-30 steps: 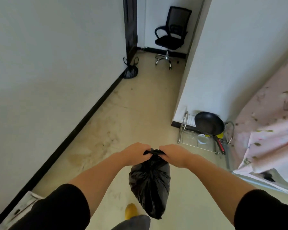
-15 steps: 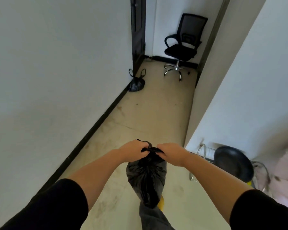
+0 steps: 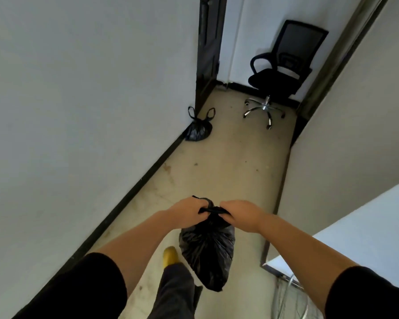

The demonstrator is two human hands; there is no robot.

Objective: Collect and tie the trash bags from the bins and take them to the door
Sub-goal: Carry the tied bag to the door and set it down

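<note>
Trash bag (image 3: 207,247) hangs before me over the hallway floor, soft, crinkly, seemingly light; my left hand (image 3: 184,211) and right hand (image 3: 240,215) pinch its gathered neck, the best hold.

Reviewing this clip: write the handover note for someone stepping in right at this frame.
Left hand and right hand both grip the gathered neck of the black trash bag, which hangs in the air in front of the person.
A second, tied bag sits on the floor against the wall beside the dark door.
Done: one bag delivered.
Left: finish the knot if not yet tight, carry this bag down the hallway, set it by the other.
</note>
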